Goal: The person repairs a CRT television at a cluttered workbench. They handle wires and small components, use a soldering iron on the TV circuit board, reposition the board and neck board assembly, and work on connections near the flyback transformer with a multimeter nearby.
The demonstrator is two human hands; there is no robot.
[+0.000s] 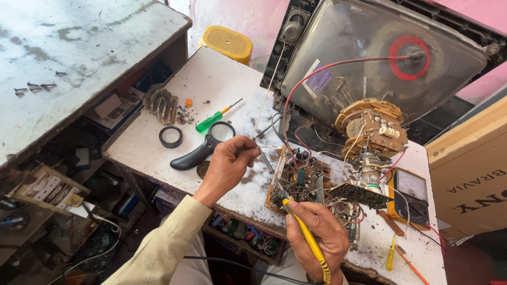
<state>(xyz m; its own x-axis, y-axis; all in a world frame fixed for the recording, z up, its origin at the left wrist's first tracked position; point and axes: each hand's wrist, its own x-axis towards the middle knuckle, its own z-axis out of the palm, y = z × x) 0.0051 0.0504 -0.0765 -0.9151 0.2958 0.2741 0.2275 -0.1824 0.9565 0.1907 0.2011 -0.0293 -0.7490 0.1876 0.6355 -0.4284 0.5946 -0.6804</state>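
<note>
My left hand (pixel 228 164) pinches a thin strand of solder wire (pixel 260 133) that runs up and away over the white bench. My right hand (pixel 322 232) grips a yellow-handled soldering iron (pixel 309 240), its tip reaching onto a brown circuit board (pixel 302 178) crowded with parts. The board lies at the foot of an opened tube television (pixel 369 58), whose picture tube neck and coil (pixel 372 126) sit just right of it, with red and other wires trailing down.
On the white bench (pixel 211 79) lie a black-handled magnifying glass (pixel 203 148), a green screwdriver (pixel 214 120), a roll of black tape (pixel 171 136), a coiled heater element (pixel 161 104) and a yellow multimeter (pixel 411 195). A cardboard box (pixel 470 174) stands right; cluttered shelves left.
</note>
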